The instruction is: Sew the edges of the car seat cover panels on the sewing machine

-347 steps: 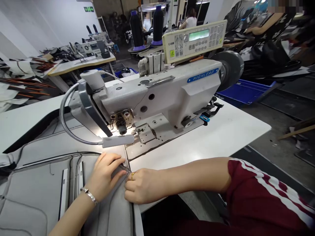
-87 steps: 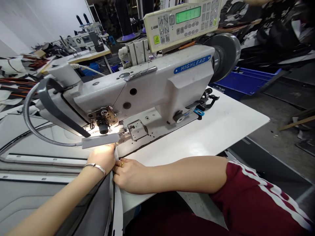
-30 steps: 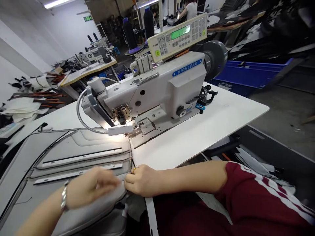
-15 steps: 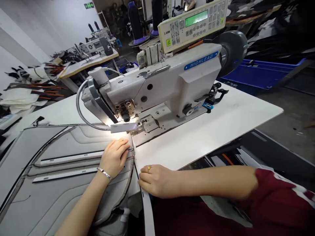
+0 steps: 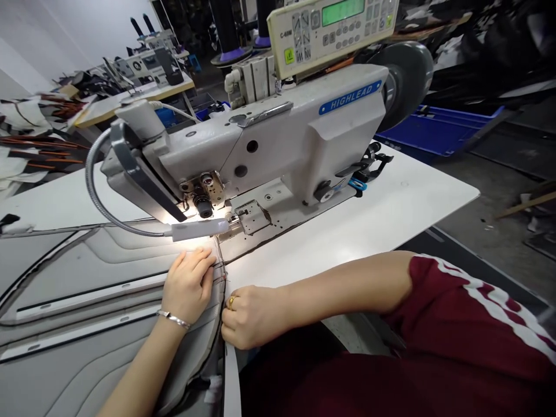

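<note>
A large grey quilted cover (image 5: 47, 382) with dark piped edges and white plastic strips (image 5: 95, 298) lies to the left of and under the head of a sewing machine (image 5: 278, 139). My left hand (image 5: 189, 284) rests flat on it just before the needle area, fingers forward. At the cover's right edge, my right hand (image 5: 252, 315) has its fingers curled closed on a white strip with a dark edge (image 5: 231, 376), which hangs down below it. The fingertips are partly hidden. A lamp (image 5: 197, 230) on a bendy neck lights the seam and hides the needle.
The white tabletop (image 5: 391, 202) extends right of the machine. On top of the machine sits a control panel (image 5: 334, 35); a handwheel (image 5: 403, 87) is at its right end. Behind stand a blue bin (image 5: 447, 130), thread cones (image 5: 226, 26) and another sewing table (image 5: 130, 98).
The view has shifted, so the machine appears farther left and slightly higher. My right hand has come closer to the cover's edge, its fingers more tightly curled. My left hand stays flat on the cover.
</note>
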Available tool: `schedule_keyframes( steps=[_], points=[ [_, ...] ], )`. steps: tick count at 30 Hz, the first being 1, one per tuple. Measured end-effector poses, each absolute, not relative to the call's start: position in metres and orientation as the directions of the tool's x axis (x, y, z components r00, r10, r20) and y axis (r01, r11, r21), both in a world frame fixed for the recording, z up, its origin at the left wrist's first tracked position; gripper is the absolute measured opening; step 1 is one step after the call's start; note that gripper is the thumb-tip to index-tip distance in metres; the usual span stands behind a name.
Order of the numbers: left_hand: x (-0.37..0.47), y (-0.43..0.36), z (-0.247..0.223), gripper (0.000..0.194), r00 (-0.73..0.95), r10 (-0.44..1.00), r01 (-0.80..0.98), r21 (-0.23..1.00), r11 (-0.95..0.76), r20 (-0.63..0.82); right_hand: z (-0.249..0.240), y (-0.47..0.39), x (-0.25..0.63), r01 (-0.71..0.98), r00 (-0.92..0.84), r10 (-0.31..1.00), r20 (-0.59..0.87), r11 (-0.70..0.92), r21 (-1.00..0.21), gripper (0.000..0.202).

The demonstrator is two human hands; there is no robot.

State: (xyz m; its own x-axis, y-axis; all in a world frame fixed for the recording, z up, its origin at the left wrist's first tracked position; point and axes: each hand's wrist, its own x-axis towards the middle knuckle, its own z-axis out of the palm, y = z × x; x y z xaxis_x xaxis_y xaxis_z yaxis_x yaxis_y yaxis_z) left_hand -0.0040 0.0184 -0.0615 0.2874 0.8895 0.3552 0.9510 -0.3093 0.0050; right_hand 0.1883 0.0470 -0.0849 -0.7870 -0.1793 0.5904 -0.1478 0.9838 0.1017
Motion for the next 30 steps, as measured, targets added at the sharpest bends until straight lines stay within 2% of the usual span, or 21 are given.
schedule_keyframes(
  steps=[4, 8, 12, 16, 22, 30],
  points=[
    [-0.005, 0.02, -0.063, 0.029, 0.263, 0.901, 0.958, 0.017, -0.286, 0.345, -0.091, 0.051, 0.187, -0.123, -0.752, -0.137, 0.644, 0.99, 0.067, 0.022],
    [-0.006, 0.019, -0.064, 0.028, 0.262, 0.898, 0.957, 0.027, -0.29, 0.352, -0.093, 0.054, 0.188, -0.103, -0.797, -0.097, 0.596, 0.994, 0.025, 0.02],
    [-0.009, 0.018, -0.064, 0.026, 0.312, 0.87, 0.935, 0.04, -0.353, 0.383, -0.093, 0.057, 0.187, -0.077, -0.818, -0.059, 0.573, 0.997, -0.007, 0.019],
    [-0.013, 0.019, -0.066, 0.032, 0.379, 0.832, 0.905, 0.026, -0.424, 0.405, -0.093, 0.059, 0.185, -0.051, -0.819, -0.023, 0.574, 0.998, -0.032, 0.02],
    [-0.015, 0.028, -0.07, 0.032, 0.431, 0.798, 0.883, -0.013, -0.47, 0.42, -0.087, 0.062, 0.181, -0.012, -0.822, -0.004, 0.569, 1.0, -0.011, 0.022],
    [-0.012, 0.041, -0.063, 0.029, 0.442, 0.809, 0.89, -0.072, -0.451, 0.387, -0.085, 0.072, 0.182, 0.013, -0.828, 0.018, 0.56, 1.0, -0.012, 0.02]
  ],
)
